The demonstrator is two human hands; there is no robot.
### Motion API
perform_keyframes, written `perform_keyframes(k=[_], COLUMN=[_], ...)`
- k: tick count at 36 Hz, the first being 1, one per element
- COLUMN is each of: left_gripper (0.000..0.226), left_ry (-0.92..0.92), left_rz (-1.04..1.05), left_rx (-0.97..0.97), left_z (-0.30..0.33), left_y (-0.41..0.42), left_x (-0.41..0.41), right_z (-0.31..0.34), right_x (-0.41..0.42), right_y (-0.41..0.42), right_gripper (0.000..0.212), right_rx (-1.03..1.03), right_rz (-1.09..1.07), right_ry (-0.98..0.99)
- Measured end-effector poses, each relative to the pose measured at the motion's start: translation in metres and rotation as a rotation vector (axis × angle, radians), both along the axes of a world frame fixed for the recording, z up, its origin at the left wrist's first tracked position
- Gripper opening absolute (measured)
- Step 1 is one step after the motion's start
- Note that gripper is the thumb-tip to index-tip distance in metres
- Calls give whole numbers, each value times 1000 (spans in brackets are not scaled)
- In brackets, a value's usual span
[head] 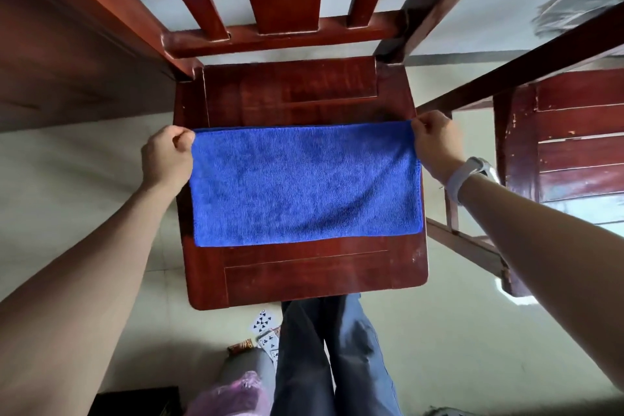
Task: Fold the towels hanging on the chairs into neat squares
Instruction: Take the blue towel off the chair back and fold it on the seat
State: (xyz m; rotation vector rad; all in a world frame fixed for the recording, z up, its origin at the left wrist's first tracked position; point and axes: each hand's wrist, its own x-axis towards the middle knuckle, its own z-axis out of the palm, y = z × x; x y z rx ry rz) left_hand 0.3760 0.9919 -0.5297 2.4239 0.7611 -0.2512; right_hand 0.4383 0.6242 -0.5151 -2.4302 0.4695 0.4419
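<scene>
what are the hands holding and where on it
The blue towel: the left hand pinches its far left corner, the right hand its far right corner, over the chair seat.

We count one blue towel, two hands, left hand and right hand, two red wooden chairs, chair at centre and second chair at right, one wristband, several playing cards at lower centre.

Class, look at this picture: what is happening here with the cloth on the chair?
A person is folding a blue towel on a wooden chair seat. The left hand and right hand each pinch a far corner, holding that edge taut. The towel lies as a wide rectangle, not yet a square. Playing cards lie on the floor.
</scene>
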Motion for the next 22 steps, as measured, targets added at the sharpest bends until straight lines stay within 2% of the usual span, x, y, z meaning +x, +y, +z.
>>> perform_keyframes(k=[8,14,22], left_gripper=[26,17,19], left_ry=[102,-100,-14], left_rz=[-69,-187,-131], left_rx=[104,93,110], left_z=[2,13,3], left_y=[-1,-6,-3], left_x=[11,10,17], right_z=[0,3,0], right_x=[1,-2,0], right_y=[8,5,6], right_gripper=[24,23,22], right_rx=[-69,-84,-17], right_rz=[21,70,59], right_ry=[-8,-2,-12])
